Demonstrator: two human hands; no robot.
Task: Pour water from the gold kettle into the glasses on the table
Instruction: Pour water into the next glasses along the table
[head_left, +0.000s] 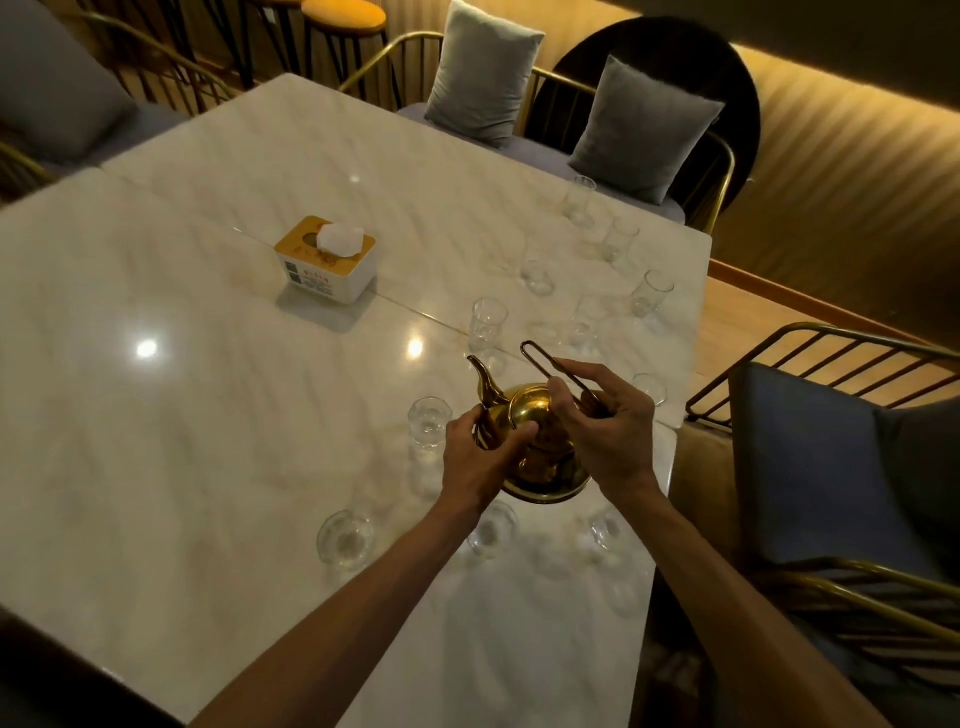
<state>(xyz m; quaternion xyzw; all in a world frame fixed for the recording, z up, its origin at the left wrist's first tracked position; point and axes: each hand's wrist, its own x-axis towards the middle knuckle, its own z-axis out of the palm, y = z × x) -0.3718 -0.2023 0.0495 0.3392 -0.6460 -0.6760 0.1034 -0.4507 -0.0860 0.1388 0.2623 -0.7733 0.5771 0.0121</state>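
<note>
The gold kettle (540, 457) stands on the marble table (208, 415), spout pointing up and left. My right hand (602, 421) grips its thin wire handle, which sticks out toward the far side. My left hand (480, 452) holds the kettle's body at the left, thumb near the lid. Several clear glasses surround it: one just left of the kettle (427, 428), one beyond the spout (487, 323), one near my left forearm (345, 538), one half hidden under my left wrist (493, 530). Others stand toward the table's far right corner (579, 200).
A white tissue box with a wooden top (327, 260) sits mid-table. Gold-framed chairs with grey cushions (644, 124) line the far side; a blue-cushioned chair (810, 467) stands close at the right. The table edge runs down the right, beside my right arm.
</note>
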